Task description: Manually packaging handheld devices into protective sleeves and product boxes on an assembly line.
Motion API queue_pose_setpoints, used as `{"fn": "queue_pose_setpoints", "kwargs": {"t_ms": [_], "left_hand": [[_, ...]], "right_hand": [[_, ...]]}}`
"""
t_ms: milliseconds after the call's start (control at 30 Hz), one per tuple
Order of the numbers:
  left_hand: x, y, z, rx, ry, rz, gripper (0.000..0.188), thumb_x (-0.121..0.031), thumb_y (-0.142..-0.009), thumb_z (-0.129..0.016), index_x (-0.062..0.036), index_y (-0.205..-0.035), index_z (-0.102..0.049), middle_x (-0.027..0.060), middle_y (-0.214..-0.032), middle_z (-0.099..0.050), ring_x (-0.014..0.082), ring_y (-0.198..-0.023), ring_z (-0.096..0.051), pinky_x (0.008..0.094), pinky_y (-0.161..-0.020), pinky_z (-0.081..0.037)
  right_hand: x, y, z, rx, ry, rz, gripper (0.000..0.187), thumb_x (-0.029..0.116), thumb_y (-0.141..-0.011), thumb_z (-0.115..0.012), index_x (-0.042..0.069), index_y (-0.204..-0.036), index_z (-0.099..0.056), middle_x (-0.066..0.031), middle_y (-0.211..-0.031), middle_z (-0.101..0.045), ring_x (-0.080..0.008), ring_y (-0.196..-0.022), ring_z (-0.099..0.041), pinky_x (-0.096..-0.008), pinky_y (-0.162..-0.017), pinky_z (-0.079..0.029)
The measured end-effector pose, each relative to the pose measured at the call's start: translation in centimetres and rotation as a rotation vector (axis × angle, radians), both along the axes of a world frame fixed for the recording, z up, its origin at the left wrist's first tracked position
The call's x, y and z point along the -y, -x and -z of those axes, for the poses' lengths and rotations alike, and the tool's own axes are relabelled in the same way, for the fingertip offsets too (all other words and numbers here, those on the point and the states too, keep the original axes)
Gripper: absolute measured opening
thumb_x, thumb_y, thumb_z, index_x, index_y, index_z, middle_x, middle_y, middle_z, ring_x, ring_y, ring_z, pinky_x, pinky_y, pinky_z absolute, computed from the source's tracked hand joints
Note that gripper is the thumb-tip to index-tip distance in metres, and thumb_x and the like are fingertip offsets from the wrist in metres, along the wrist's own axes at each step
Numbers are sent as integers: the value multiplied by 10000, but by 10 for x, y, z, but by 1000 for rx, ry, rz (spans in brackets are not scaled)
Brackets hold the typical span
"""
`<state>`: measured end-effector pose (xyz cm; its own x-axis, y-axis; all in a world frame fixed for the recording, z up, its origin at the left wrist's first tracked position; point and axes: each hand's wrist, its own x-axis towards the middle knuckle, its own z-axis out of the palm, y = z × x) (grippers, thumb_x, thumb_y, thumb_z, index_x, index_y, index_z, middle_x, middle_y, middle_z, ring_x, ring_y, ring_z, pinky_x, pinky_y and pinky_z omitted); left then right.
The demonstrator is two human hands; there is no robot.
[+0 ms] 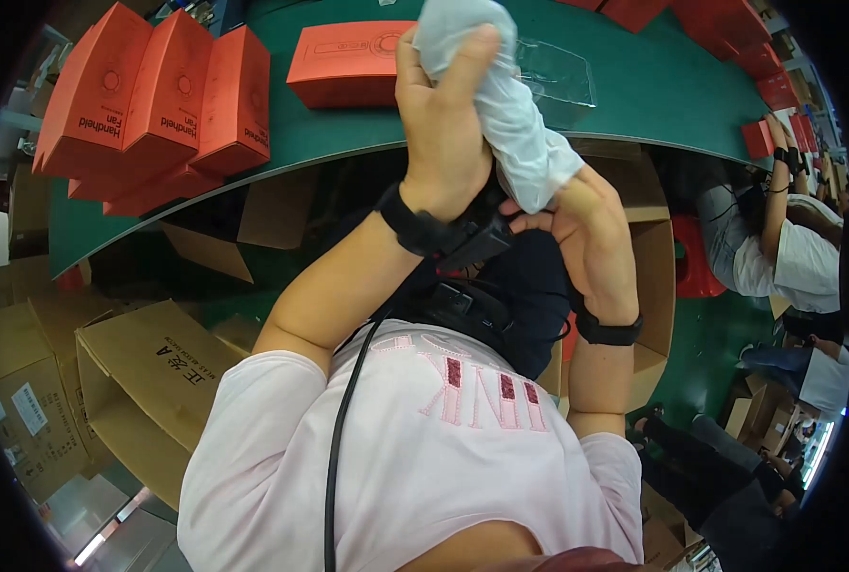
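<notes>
Over the table's near edge I hold a long item wrapped in a thin, wrinkled whitish bag. Its upper end is wide and rounded, and the lower end narrows; the wrapping hides what is inside. My left hand is closed around the upper part, thumb across its front. At the lower end, my right hand grips the bag with bent fingers, partly hidden behind it. Just beyond my hands, a clear plastic tray lies on the green table. An orange-red box lies left of the wrapped item.
Several orange-red boxes are stacked at the table's left end; more boxes stand far right. Open cardboard cartons are on the floor at left, another carton beside my right arm. People sit along the right. A black cable crosses my shirt.
</notes>
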<state>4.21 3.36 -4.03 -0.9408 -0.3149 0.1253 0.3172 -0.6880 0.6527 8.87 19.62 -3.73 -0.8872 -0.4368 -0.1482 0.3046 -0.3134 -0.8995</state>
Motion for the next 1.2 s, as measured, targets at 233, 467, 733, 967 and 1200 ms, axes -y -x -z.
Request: {"fn": "queue_pose_setpoints", "kwargs": {"t_ms": [233,467,733,967,1200], "left_hand": [[35,18,-10,-56,526,60,182,-158,-988,-657,-9,-1090,-637,58,-929,-699,173,-806,-687,310,-767,-559],[57,41,-20,-15,-91,272,317,-303,-1058,-542,-30,-1209,-602,59,-1093,-687,152,-967,-669,285,-784,-546],[21,6,-3,178,-227,400,347,-245,-1015,-588,-19,-1278,-565,92,-1174,-672,240,-1109,-634,386,-1018,-477],[30,15,-2,232,-382,460,322,-251,-1020,-578,-59,-1278,-564,97,-1175,-679,259,-1103,-640,431,-1030,-478],[33,17,1,177,-394,528,309,-237,-1018,-585,-60,-1271,-584,88,-1163,-695,251,-1096,-650,427,-1027,-485]], "right_hand": [[15,-17,9,-337,-406,188,464,396,-955,-657,-18,-1163,-621,-38,-832,-625,-67,-599,-515,-213,-498,-390],[1,-29,4,-14,-201,74,461,432,-996,-530,-14,-1080,-614,-79,-782,-582,-94,-528,-462,-227,-471,-355],[8,-33,8,-8,-234,155,439,370,-994,-502,-52,-1057,-606,-125,-812,-614,-121,-494,-469,-243,-468,-367],[18,-44,7,-14,-235,202,435,345,-980,-500,-61,-1104,-593,-128,-850,-607,-122,-520,-483,-236,-482,-378],[19,-46,5,-32,-235,200,447,355,-966,-516,-60,-1115,-586,-123,-865,-602,-116,-540,-486,-234,-492,-382]]}}
